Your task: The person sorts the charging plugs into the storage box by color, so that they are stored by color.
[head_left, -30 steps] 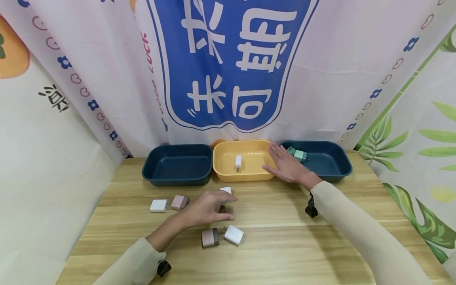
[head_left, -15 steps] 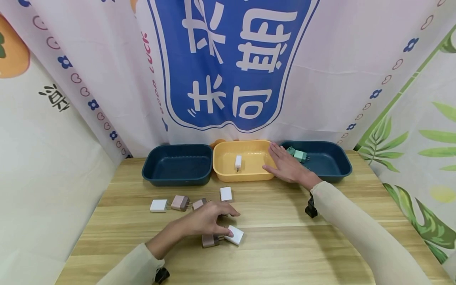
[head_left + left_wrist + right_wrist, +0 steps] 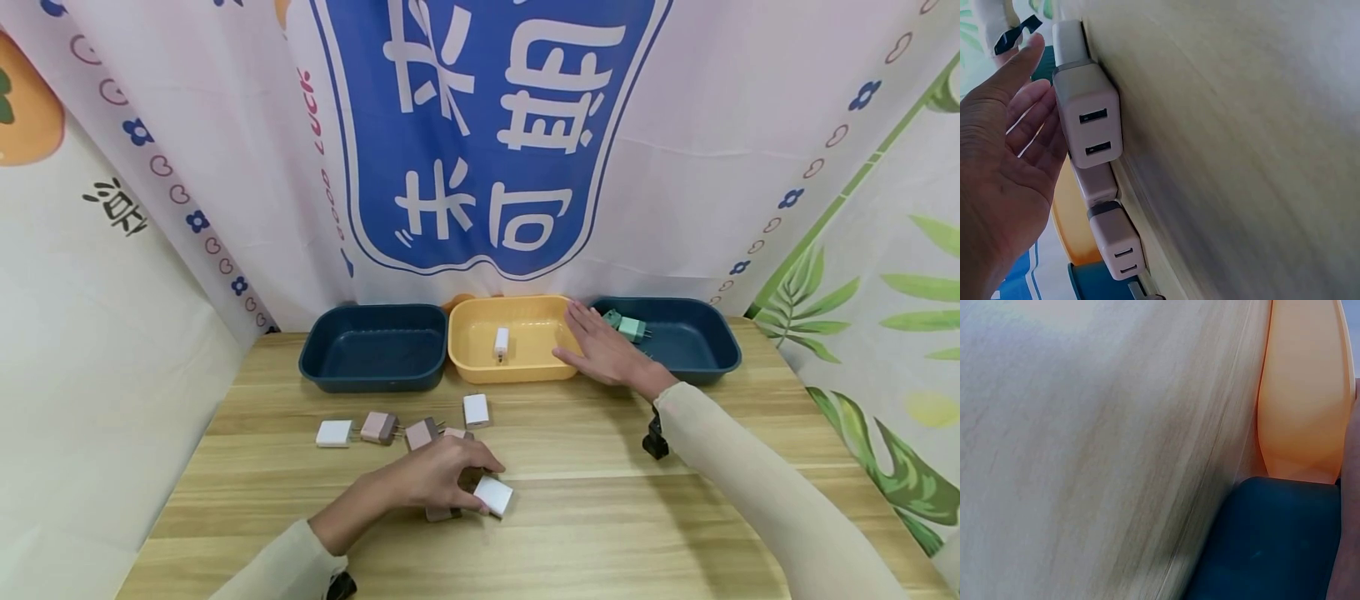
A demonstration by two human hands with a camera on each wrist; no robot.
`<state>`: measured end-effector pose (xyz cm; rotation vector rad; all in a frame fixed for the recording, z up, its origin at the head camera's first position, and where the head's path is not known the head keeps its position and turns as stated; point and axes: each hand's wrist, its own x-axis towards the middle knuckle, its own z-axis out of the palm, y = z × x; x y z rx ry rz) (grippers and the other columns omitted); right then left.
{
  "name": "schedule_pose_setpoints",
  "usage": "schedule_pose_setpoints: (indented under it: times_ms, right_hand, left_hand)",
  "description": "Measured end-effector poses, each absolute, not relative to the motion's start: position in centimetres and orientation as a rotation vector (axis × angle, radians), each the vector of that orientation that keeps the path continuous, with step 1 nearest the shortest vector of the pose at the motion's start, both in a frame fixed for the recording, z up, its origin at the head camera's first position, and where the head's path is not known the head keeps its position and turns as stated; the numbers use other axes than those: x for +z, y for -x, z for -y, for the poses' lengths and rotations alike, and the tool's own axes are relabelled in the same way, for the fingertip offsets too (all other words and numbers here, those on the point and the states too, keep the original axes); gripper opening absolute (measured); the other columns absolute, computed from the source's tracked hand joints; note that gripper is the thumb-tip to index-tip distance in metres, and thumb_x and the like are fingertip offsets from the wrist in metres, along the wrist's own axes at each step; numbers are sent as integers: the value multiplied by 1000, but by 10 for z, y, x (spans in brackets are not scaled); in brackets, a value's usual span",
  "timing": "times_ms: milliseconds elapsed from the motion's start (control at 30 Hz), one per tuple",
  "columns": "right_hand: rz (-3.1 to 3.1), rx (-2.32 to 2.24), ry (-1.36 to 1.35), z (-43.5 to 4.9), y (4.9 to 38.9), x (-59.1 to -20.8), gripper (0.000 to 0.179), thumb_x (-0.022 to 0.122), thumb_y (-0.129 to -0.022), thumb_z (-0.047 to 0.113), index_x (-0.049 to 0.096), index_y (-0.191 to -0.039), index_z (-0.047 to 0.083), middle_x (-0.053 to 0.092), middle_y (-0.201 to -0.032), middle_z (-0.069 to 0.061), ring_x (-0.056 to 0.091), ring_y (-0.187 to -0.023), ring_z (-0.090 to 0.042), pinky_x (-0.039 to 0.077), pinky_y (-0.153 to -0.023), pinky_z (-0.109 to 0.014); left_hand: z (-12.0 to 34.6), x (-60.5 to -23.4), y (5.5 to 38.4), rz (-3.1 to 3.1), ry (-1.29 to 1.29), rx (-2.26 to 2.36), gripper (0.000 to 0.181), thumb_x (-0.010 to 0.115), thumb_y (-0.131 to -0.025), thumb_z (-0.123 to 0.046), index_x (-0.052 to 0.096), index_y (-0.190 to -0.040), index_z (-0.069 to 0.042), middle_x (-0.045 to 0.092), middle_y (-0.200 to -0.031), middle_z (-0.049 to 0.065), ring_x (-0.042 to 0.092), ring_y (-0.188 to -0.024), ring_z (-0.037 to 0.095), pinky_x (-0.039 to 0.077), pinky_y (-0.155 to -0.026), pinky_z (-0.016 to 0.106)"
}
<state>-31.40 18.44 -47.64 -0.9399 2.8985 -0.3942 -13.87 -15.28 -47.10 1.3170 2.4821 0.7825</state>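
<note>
In the head view my left hand [image 3: 431, 475] reaches over the table with thumb and fingers parted around a white charger plug [image 3: 494, 495]. The thumb is at its left edge; whether it touches cannot be told. A pink charger plug [image 3: 442, 513] lies partly hidden under this hand, and in the left wrist view that pink plug [image 3: 1094, 119] shows two USB ports beside the fingers. My right hand [image 3: 606, 350] rests with straight fingers on the right rim of the yellow bin [image 3: 517, 373], which contains one white plug [image 3: 502, 340].
A dark blue bin [image 3: 375, 384] stands left of the yellow one. Another dark blue bin [image 3: 701, 372], with green plugs [image 3: 632, 328] inside, stands right. Several white and pink plugs [image 3: 377, 427] lie on the wooden table [image 3: 600, 533]. A curtain [image 3: 675, 208] hangs behind.
My left hand has moved towards me, from near the back white plug to the front one, uncovering pink plugs behind it. The right hand has stayed in place.
</note>
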Motion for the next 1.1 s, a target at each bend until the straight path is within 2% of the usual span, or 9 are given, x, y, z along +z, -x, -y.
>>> schedule_pose_setpoints:
  times_ms: [533, 800, 1100]
  right_hand:
    - [-2893, -397, 923, -185, 313, -476, 93, 35, -109, 66, 11, -167, -3, 0, -178, -16, -1, -165, -31, 5, -133, -51]
    - [-2904, -401, 938, -184, 314, -476, 93, 38, -109, 64, 13, -166, -5, 2, -177, -17, 0, -165, -32, 7, -133, -52]
    - [-2908, -391, 928, -185, 314, -478, 92, 35, -109, 65, 12, -167, -3, 2, -178, -17, 2, -165, -33, 7, -133, -51]
  left_hand:
    - [151, -476, 135, -2489, -1213, 716, 41, 89, -89, -27, 76, -127, -18, 74, -124, -7, 65, -113, 1, 55, -93, 19]
    - [149, -477, 134, -2493, -1226, 711, 34, 88, -90, -26, 78, -121, -18, 74, -120, -8, 65, -108, -2, 54, -90, 17]
    - [149, -476, 135, -2499, -1239, 765, 32, 87, -91, -24, 78, -121, -17, 75, -118, -7, 66, -106, -2, 55, -88, 17]
